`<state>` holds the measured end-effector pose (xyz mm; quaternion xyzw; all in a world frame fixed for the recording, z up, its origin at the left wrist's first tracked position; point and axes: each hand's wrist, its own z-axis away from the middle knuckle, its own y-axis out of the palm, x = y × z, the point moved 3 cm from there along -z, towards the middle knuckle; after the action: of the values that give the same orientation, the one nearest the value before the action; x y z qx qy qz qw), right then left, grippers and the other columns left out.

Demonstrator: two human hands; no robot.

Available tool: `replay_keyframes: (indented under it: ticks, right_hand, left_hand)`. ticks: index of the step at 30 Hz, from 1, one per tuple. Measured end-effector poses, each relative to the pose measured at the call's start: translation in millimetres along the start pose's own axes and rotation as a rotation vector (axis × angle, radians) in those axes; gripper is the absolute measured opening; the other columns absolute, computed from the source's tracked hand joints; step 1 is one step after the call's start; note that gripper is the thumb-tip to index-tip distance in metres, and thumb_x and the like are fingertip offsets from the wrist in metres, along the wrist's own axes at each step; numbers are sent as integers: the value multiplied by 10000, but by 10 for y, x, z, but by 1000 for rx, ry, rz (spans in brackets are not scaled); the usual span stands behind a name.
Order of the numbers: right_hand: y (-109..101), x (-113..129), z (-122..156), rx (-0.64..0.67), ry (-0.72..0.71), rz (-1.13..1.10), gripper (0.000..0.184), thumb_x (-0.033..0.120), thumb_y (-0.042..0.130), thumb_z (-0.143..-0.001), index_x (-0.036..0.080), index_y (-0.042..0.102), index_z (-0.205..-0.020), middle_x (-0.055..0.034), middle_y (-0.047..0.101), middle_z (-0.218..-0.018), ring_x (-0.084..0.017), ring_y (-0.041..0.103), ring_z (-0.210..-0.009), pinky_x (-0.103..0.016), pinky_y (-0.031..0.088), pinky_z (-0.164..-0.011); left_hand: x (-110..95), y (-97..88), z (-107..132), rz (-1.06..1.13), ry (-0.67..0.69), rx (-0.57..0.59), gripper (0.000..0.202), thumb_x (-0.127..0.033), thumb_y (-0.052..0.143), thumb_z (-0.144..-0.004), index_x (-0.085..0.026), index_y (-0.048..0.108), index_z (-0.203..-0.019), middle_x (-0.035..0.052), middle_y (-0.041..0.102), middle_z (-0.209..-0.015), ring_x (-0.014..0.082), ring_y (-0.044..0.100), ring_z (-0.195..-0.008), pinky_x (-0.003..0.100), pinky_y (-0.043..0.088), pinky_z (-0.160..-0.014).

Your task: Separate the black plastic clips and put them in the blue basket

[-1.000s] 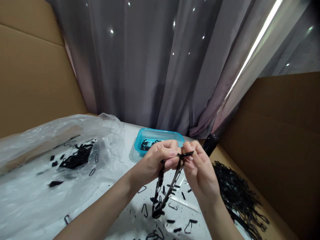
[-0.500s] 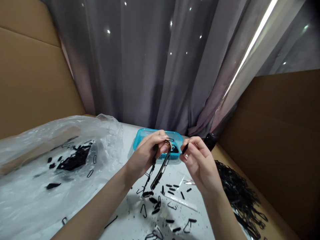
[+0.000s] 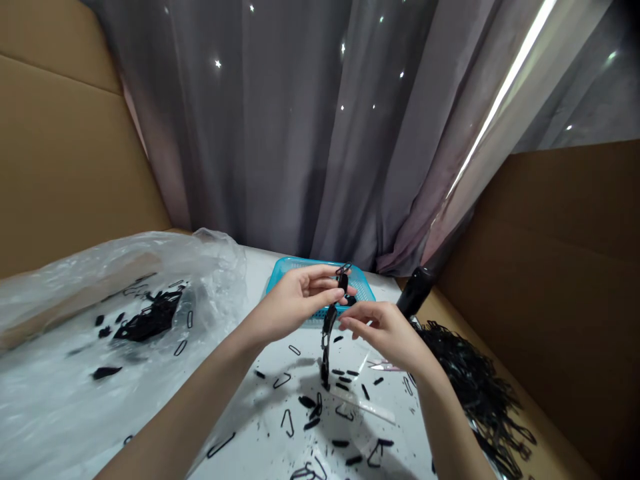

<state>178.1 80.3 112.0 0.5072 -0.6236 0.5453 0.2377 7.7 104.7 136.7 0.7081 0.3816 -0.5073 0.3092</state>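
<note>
My left hand [image 3: 300, 298] is closed on a dangling strand of black links [image 3: 327, 340], made of thin loops and small dark pieces. One open loop [image 3: 344, 268] sticks up above its fingertips. Close to the strand, on its right, my right hand [image 3: 385, 333] has thumb and fingers pinched together; what lies between them is too small or hidden to make out. Behind both hands is a blue plastic basket [image 3: 283, 268] with black pieces [image 3: 351, 301] in it. Below, loose black strips [image 3: 341, 443] and bent wire-like loops [image 3: 287, 423] are scattered on the white table [image 3: 240, 407].
Clear plastic sheeting [image 3: 215, 267] with a black heap [image 3: 153, 317] covers the left side. To the right are a tangled black pile [image 3: 473, 373], a dark bottle-like object [image 3: 416, 291] and scissors [image 3: 384, 366]. Cardboard walls [image 3: 560, 267] and a grey curtain [image 3: 280, 133] surround the table.
My left hand has turned and shifted right, with the strand now hanging straighter. My right hand has come left and lower, beside the strand; the small black piece it held is no longer visible there.
</note>
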Motion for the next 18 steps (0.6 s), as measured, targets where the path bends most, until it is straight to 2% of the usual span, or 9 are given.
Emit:
replay_keyframes:
  ticks: [4,7,12,18]
  right_hand:
    - [-53,69,3,-162,-52,-70,244,414,622,-887,188,685,-821,-28,693,-785,-123,555,-604,-235,425,-517]
    - [-61,120,16,-267,-97,-175,253,457,597,-899,206,617,-916,-21,650,-866,-107,546,-614,-215,432,-484]
    - [3,182,54,-238,-107,-324,279,399,702,-829,221,624,-1028,-27,632,-922,-116,581,-678,-194,457,-453]
    - [25,201,59,-286,-103,-430,202,323,759,-782,206,626,-878,11,619,-824,-72,507,-588,-155,406,-426]
  left_hand:
    - [0,8,-15,-27,-23,7,166,-207,725,-794,-124,696,-936,82,770,-916,188,705,-843,310,527,-818]
    - [8,21,-18,-32,-47,22,94,-196,731,-781,-131,688,-834,71,771,-834,181,700,-795,298,523,-766]
    - [26,54,-6,-75,-42,91,111,-242,714,-811,-137,688,-786,64,755,-797,175,687,-778,283,503,-736]
    - [54,87,7,-107,-47,151,135,-278,735,-795,-150,695,-809,37,725,-787,156,650,-752,263,473,-698]
